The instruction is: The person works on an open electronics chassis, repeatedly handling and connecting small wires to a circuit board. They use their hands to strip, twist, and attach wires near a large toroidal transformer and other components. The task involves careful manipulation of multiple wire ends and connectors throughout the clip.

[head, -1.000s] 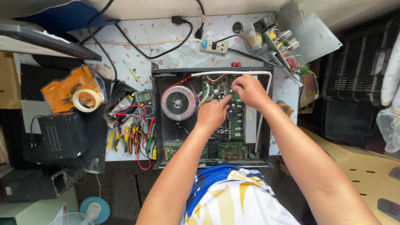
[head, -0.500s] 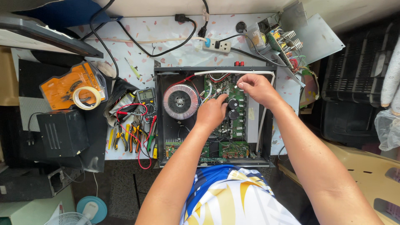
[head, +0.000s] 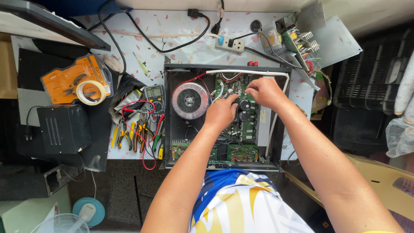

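An open black metal chassis (head: 169, 112) sits on the speckled tabletop (head: 181, 30), its lid off. Inside it, toward the right, lies a green circuit board (head: 248, 125) studded with dark cylindrical capacitors. Both hands are down on that board's upper half. The left hand (head: 221, 113) is loosely curled, fingertips pressing among the components; whether it pinches anything I cannot tell. The right hand (head: 264, 91) is curled tighter, thumb and fingers drawn together at the board's top edge, and what they nip is hidden. Left of the board, within the chassis, sits a round copper-wound toroidal transformer (head: 190, 100). Just outside the chassis's left wall lie a multimeter (head: 155, 96) and plastic-handled pliers (head: 129, 136). Farther left rests a roll of pale tape (head: 90, 92).
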